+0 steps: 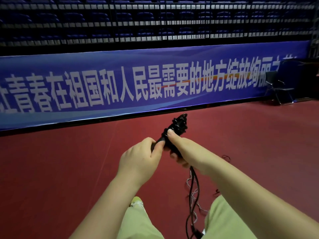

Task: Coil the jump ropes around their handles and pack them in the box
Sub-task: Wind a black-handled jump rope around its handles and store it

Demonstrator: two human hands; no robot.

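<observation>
Two hazards stand out to us, and we take the surroundings from largest down. The blue banner point(146, 87) runs across from nine to three o'clock, with dark stands above it at twelve, and the red floor point(69, 161) fills the lower half; a folding chair point(278, 88) stands at two o'clock, well apart from us. No box shows anywhere in view, so we judge the packing step is some way off, and we would have to turn and search while holding a half-wound bundle, which could let the turns slacken. Near the middle, our hands are close together: the left hand point(138, 161) grips one end of the black handles, thumb pressed along it, while the right hand point(179, 149) is curled round the jump rope bundle point(176, 128), thumb pinning the wraps. The coil points toward one o'clock and looks lumpy and uneven near its tip; we think those outer turns could slide off the end if the thumb lifts. Below, at six o'clock, the loose rope tail point(191, 195) hangs from the right hand down between our trouser legs point(138, 225), and pale thin threads point(191, 187) tangle beside it. If those threads get wound in, we expect a snag or a knot. A foot on the tail could jerk the bundle out of our grip.
</observation>
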